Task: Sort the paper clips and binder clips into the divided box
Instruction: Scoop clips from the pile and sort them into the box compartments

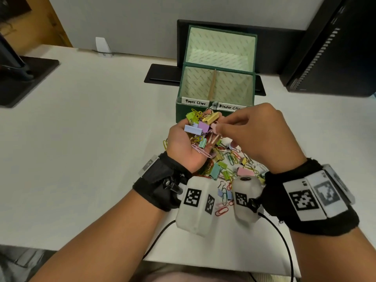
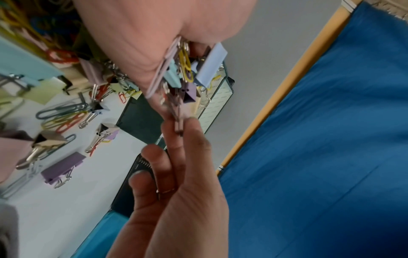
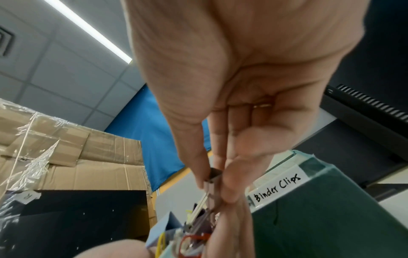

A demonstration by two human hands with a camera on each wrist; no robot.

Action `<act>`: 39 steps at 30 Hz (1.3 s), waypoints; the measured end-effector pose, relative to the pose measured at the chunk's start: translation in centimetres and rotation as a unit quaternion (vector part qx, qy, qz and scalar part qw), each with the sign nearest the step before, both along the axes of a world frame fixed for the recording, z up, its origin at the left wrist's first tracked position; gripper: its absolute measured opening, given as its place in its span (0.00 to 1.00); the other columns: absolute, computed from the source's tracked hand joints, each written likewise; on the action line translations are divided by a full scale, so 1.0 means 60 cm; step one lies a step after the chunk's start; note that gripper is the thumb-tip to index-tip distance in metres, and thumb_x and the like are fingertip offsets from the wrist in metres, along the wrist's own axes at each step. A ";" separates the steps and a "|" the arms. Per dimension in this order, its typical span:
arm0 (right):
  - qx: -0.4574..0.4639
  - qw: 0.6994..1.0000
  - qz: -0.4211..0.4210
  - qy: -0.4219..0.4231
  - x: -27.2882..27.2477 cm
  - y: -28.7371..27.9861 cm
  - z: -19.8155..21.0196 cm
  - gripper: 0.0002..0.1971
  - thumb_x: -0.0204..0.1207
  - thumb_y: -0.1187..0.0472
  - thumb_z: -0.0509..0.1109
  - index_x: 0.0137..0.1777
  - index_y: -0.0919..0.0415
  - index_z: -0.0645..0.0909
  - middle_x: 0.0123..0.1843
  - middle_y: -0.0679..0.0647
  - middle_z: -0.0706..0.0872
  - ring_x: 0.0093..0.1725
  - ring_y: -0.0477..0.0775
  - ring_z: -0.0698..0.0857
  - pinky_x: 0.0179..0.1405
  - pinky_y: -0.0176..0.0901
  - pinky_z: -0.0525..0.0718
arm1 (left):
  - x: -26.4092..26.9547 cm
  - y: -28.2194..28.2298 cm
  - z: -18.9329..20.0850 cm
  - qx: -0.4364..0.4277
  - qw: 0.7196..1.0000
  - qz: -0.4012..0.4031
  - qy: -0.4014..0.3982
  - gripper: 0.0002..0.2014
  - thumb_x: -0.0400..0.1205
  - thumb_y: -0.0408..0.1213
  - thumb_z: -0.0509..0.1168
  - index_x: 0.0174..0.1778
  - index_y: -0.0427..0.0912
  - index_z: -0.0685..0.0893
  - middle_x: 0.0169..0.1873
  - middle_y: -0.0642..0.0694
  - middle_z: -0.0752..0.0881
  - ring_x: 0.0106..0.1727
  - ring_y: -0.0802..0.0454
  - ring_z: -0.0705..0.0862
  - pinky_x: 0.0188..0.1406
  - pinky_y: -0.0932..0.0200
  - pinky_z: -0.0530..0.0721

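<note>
Table (image 1: 85,110): white top, pale and matte.
Wall (image 1: 142,15): plain light grey, rising behind the table.
Cable slot (image 1: 162,75): black rectangular insert set in the table near the wall.
Monitor base (image 1: 22,82): black, flat, at the far left of the table.
Computer tower (image 1: 333,47): black, vented, at the right.
Ceiling (image 3: 55,73): grey panels with one long strip light (image 3: 88,29).
Cardboard boxes (image 3: 77,157): brown, stacked, partly wrapped in clear film.
Partition (image 2: 331,139): blue panel with a wooden edge.

Desk (image 1: 81,110): white, under everything you see.
Monitor stand (image 1: 22,78): far left on desk.
Computer tower (image 1: 333,49): far right.
Cardboard boxes (image 3: 73,157): plastic-wrapped, beyond desk.
</note>
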State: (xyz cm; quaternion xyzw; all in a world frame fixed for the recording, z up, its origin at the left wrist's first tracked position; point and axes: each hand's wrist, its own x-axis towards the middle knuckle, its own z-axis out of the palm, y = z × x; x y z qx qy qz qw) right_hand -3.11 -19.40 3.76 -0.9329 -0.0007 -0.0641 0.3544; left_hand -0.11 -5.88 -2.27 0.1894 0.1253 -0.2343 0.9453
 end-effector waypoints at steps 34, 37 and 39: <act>-0.095 0.989 0.113 0.004 0.052 0.006 0.016 0.11 0.70 0.48 0.78 0.53 0.42 0.88 0.46 0.37 0.87 0.42 0.38 0.81 0.36 0.34 0.79 | 0.015 0.012 -0.013 -0.021 0.999 -0.001 -0.033 0.27 0.80 0.35 0.56 0.76 0.26 0.69 0.70 0.29 0.77 0.66 0.35 0.81 0.66 0.39 0.77; -0.118 0.987 0.108 0.002 0.053 0.007 0.013 0.17 0.69 0.48 0.78 0.58 0.40 0.85 0.50 0.39 0.88 0.42 0.39 0.80 0.43 0.42 0.82 | 0.015 0.012 -0.013 -0.023 0.999 -0.011 -0.030 0.27 0.81 0.37 0.55 0.75 0.27 0.71 0.69 0.28 0.78 0.69 0.34 0.79 0.64 0.41 0.79; -0.111 0.988 0.106 -0.005 0.052 0.010 0.012 0.18 0.69 0.48 0.79 0.59 0.41 0.85 0.51 0.40 0.88 0.43 0.40 0.81 0.45 0.41 0.82 | 0.015 0.013 -0.014 -0.022 0.999 -0.010 -0.028 0.27 0.81 0.37 0.56 0.75 0.27 0.71 0.68 0.28 0.78 0.70 0.34 0.78 0.63 0.40 0.79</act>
